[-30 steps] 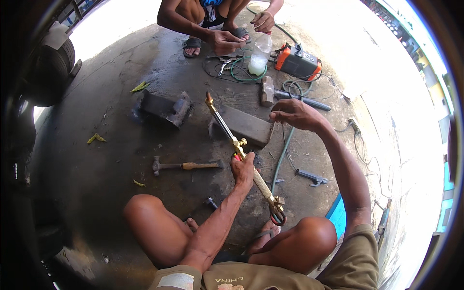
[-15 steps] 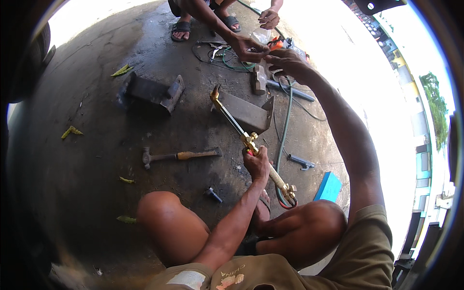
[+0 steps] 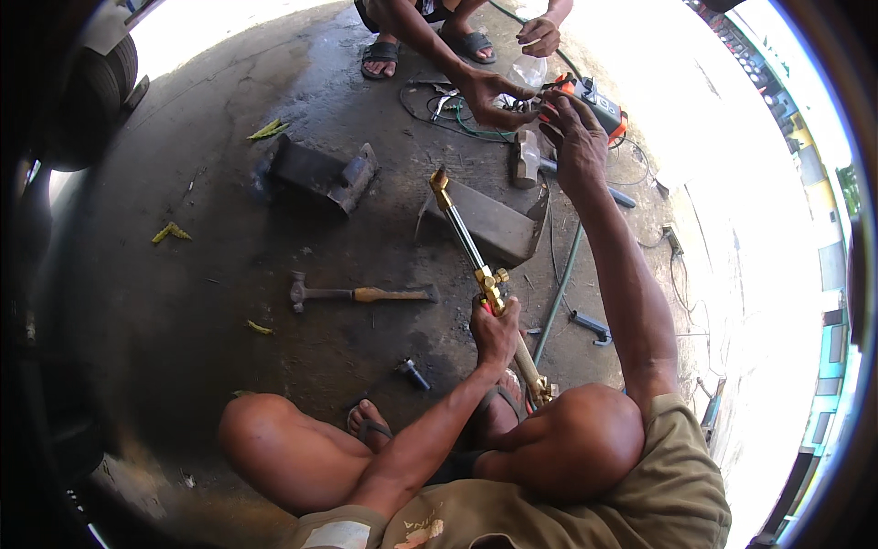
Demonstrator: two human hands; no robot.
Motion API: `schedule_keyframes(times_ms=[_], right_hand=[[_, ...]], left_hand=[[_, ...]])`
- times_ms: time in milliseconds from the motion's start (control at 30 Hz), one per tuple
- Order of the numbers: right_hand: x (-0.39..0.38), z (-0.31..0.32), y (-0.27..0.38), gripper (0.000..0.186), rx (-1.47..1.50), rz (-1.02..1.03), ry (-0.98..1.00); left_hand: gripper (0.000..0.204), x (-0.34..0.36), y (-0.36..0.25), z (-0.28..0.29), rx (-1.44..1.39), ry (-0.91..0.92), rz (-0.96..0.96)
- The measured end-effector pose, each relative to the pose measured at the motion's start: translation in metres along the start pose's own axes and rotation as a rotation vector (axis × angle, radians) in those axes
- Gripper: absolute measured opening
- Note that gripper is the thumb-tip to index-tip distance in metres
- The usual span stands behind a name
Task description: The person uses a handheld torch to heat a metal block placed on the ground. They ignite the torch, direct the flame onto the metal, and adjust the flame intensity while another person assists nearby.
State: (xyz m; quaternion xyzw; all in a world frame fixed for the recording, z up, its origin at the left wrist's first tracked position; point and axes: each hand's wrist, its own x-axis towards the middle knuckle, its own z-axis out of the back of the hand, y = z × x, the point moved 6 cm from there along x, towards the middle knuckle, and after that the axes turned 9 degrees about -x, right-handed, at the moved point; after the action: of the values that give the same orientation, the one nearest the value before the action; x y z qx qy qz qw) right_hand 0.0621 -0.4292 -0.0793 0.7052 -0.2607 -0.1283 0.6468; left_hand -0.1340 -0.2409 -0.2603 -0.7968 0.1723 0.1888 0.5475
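My left hand is wrapped round the handle of a cutting torch, a long brass-coloured tool whose copper-coloured tip points away from me. Hoses meet its rear valve end by my right knee. My right arm stretches far forward. At its end, my right hand has its fingers bent and brought together at a co-worker's hand. Whatever lies between these fingers is too small to make out. The co-worker's other hand is above a clear plastic bag.
Two dark steel pieces, a box-like bracket and an angled channel, lie on the concrete. Around them are a ball-peen hammer, a bolt, a sledgehammer, an orange-and-grey machine, a green hose and a tyre.
My view has swung, so the floor things sit further right in it. My right hand's fingers have curled in more at the co-worker's fingers. My left hand keeps its hold on the torch.
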Motion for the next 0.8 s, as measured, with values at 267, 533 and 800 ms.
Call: schedule_keyframes(times_ms=[267,533,800], right_hand=[[-0.017,0.055,0.013,0.024,0.021,0.057,-0.055],[-0.087,0.024,0.022,0.015,-0.837,0.094,0.5],[-0.102,0.002,0.038,0.012,-1.031,0.576,0.383]], left_hand=[[0.033,0.008,0.015,0.008,0.127,-0.02,-0.023],[0.034,-0.006,0.02,-0.014,0.208,0.002,-0.046],[0.037,-0.011,0.012,-0.023,0.218,0.019,-0.013]])
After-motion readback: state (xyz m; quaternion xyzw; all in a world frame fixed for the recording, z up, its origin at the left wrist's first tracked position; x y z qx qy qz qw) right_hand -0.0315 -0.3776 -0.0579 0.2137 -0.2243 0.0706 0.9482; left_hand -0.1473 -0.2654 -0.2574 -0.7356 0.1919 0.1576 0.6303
